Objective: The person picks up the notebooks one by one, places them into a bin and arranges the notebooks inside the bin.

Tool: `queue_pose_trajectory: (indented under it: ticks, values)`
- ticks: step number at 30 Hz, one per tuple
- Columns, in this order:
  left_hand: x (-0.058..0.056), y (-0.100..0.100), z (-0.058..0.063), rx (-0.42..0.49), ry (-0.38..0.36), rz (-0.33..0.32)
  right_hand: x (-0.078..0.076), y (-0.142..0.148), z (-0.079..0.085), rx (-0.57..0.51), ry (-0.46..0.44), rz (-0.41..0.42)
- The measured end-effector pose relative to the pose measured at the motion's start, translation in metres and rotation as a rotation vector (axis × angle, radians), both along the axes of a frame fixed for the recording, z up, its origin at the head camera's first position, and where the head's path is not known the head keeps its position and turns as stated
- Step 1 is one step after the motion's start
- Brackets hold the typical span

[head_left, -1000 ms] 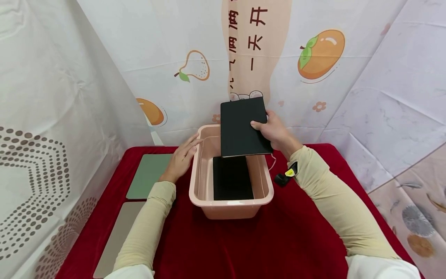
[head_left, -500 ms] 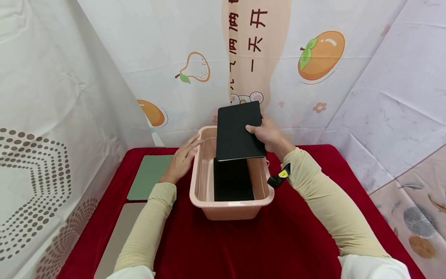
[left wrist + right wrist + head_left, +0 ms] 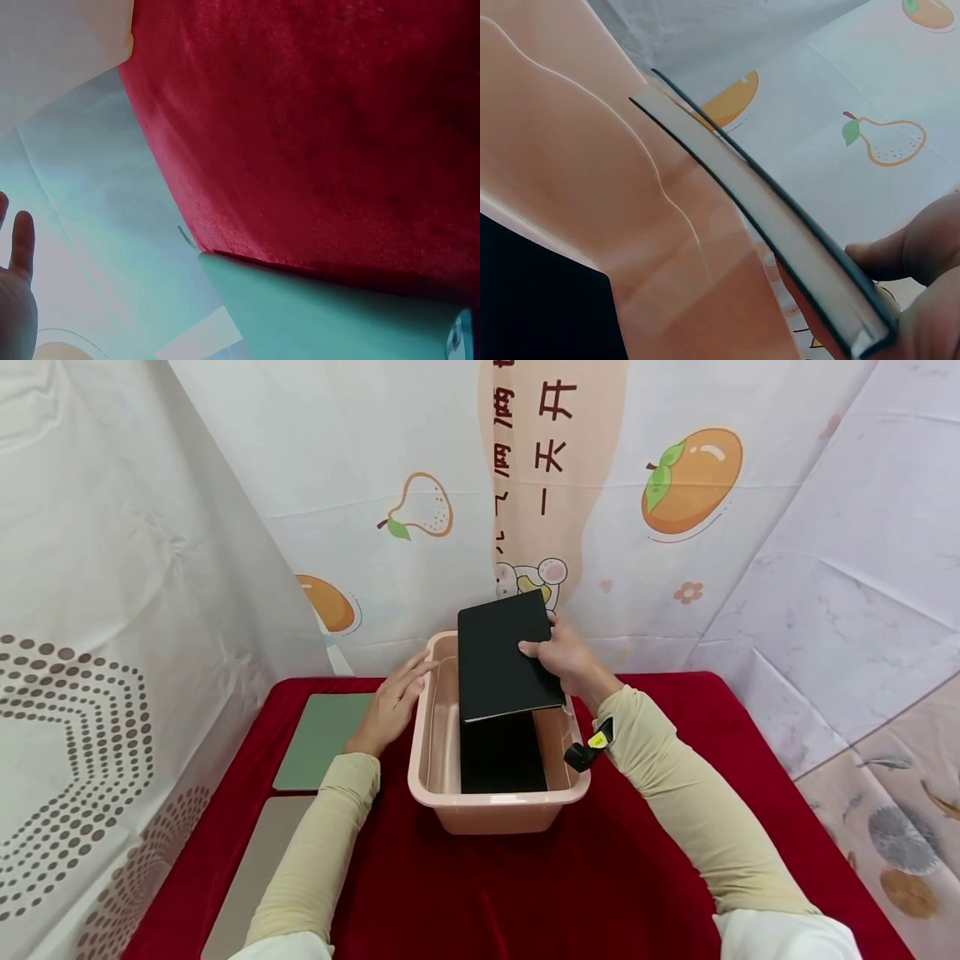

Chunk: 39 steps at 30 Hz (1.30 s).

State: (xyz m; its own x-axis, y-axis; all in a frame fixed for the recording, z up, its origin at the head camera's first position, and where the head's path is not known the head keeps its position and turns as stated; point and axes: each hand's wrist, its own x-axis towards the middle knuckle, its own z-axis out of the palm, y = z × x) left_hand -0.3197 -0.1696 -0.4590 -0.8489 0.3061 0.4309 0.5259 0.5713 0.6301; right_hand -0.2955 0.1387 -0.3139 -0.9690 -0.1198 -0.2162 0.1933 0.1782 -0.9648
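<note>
One black book (image 3: pixel 501 658) pinched at right edge by right grip (image 3: pixel 566 655), extending left of it, tilted over tub (image 3: pixel 498 819); left grip (image 3: pixel 392 702), fingers extended, rests at tub's left rim

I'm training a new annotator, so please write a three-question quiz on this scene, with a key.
1. Multiple choice: which hand grips the black notebook? A) left B) right C) both
2. True or false: a black rectangular item lies inside the pink basin.
3. Short answer: which lies nearer the person, the green rectangular item or the grey-brown one?

Key:
1. B, the right hand, with its thumb on the cover.
2. True; in the head view the held notebook partly hides it.
3. The grey-brown one, partly covered by the left sleeve.
</note>
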Motion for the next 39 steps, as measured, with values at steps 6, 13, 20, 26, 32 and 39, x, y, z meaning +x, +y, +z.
queue_pose_trajectory:
  ticks: [6, 13, 20, 26, 32, 39]
  values:
    - [-0.001, 0.000, 0.000, 0.007, -0.003, -0.001, 0.000, -0.005, -0.005, -0.003, -0.017, -0.008]
    - [0.001, 0.000, 0.000, -0.003, -0.026, 0.004, -0.002, -0.012, -0.011, -0.023, -0.064, -0.030]
    - [0.001, 0.000, 0.001, -0.002, -0.030, 0.000, -0.005, -0.019, -0.015, 0.002, -0.070, 0.004]
    - [0.001, 0.000, 0.000, 0.009, -0.043, -0.020, -0.004, -0.021, -0.015, 0.025, -0.130, 0.031]
    - [0.002, 0.000, 0.000, 0.012, -0.041, -0.019, -0.002, -0.022, -0.015, 0.060, -0.103, 0.093]
    - [0.001, -0.001, 0.001, 0.012, -0.018, -0.025, -0.004, -0.024, -0.017, 0.062, -0.128, 0.146]
